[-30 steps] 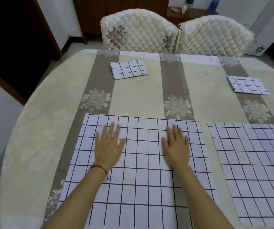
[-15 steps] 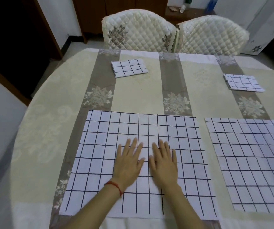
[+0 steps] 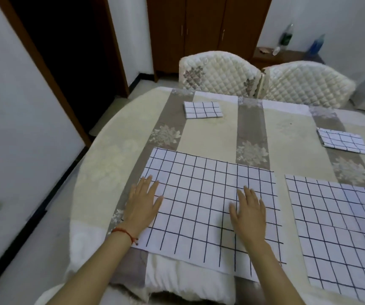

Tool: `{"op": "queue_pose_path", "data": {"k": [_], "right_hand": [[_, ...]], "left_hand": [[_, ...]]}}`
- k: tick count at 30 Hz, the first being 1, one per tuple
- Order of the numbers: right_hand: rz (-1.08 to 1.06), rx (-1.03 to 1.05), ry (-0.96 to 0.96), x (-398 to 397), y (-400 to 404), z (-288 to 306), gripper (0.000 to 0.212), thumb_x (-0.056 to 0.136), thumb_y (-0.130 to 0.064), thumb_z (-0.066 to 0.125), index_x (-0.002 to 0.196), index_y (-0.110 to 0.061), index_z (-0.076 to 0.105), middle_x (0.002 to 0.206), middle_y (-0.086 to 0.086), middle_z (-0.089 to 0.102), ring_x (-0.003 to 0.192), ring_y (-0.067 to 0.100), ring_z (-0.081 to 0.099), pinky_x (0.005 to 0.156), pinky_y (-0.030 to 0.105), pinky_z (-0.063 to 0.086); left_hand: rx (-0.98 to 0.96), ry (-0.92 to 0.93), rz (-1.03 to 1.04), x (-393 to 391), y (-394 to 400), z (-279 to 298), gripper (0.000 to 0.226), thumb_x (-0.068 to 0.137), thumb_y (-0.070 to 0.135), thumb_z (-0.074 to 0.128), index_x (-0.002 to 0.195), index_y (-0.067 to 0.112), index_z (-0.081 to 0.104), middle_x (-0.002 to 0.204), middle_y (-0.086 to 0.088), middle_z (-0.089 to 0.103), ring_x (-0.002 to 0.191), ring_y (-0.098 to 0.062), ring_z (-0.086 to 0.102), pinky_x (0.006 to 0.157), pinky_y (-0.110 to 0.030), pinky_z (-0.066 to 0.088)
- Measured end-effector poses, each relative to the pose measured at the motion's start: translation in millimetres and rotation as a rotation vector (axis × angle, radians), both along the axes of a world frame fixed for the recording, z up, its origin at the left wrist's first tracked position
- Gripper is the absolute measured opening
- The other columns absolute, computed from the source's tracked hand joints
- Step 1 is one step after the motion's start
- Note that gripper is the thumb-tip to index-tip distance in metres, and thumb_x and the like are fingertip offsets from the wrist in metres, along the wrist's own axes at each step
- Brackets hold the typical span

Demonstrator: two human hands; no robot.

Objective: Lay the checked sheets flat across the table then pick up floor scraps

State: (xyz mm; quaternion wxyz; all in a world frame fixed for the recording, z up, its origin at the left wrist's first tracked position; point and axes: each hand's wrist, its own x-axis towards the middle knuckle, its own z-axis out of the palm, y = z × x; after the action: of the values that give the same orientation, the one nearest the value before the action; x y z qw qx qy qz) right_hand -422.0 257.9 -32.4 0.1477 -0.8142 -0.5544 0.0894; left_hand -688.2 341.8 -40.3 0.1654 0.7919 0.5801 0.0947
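From the head view, the near checked sheet (image 3: 208, 205) lies flat at the tabletop (image 3: 212, 137) front edge, long axis left-right. Left hand (image 3: 143, 205) presses its left border, right hand (image 3: 248, 213) its right half; each grip is splayed wide, palms down, holding nothing.

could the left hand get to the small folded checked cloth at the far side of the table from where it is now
Probably yes. The left hand lies flat and empty on the large white checked sheet, and only bare striped tablecloth lies between it and the small folded checked cloth. It may need a lean forward.
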Motion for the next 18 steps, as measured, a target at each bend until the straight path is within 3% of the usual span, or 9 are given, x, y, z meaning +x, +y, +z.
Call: {"op": "queue_pose_path", "data": {"k": [4, 8, 10, 13, 18], "right_hand": [[0.198, 0.077, 0.052, -45, -1, 27, 0.054, 0.087, -0.038, 0.031, 0.13, -0.009, 0.049, 0.137, 0.012, 0.05, 0.131, 0.028, 0.043, 0.11, 0.047, 0.027], [0.441, 0.109, 0.095, -96, -2, 48, 0.045, 0.087, -0.03, 0.042, 0.122, -0.007, 0.056, 0.117, 0.012, 0.065, 0.108, 0.031, 0.061, 0.097, 0.047, 0.044], [0.557, 0.096, 0.115, -127, -1, 56, 0.042, 0.089, -0.025, 0.047, 0.128, -0.008, 0.052, 0.123, 0.01, 0.061, 0.114, 0.029, 0.058, 0.1, 0.042, 0.043], [0.716, 0.027, 0.12, -181, 0, 70, 0.043, 0.093, -0.027, 0.045, 0.134, -0.012, 0.044, 0.134, 0.007, 0.053, 0.124, 0.024, 0.049, 0.104, 0.036, 0.039], [0.933, -0.064, 0.131, -282, -6, 82, 0.044, 0.095, -0.031, 0.041, 0.136, -0.016, 0.041, 0.141, 0.002, 0.045, 0.125, 0.021, 0.045, 0.1, 0.031, 0.038]], "left_hand": [[0.061, -0.061, 0.046, -24, -36, 39, 0.076, 0.083, 0.06, 0.018, 0.126, 0.008, 0.054, 0.139, -0.014, 0.047, 0.133, -0.033, 0.04, 0.112, -0.046, 0.021], [0.041, -0.102, 0.216, -79, -75, 62, 0.081, 0.073, 0.057, 0.016, 0.128, 0.01, 0.051, 0.141, -0.015, 0.045, 0.134, -0.03, 0.038, 0.112, -0.039, 0.024], [0.003, -0.118, 0.323, -115, -98, 74, 0.074, 0.079, 0.058, 0.021, 0.133, 0.014, 0.045, 0.145, -0.01, 0.04, 0.135, -0.024, 0.035, 0.111, -0.031, 0.025], [-0.074, -0.241, 0.509, -176, -134, 87, 0.043, 0.095, 0.032, 0.043, 0.135, 0.017, 0.042, 0.142, -0.004, 0.042, 0.13, -0.019, 0.04, 0.101, -0.019, 0.027], [-0.129, -0.429, 0.842, -281, -211, 77, 0.04, 0.092, 0.027, 0.049, 0.13, 0.016, 0.049, 0.139, -0.004, 0.049, 0.123, -0.019, 0.048, 0.106, -0.028, 0.033]]}}
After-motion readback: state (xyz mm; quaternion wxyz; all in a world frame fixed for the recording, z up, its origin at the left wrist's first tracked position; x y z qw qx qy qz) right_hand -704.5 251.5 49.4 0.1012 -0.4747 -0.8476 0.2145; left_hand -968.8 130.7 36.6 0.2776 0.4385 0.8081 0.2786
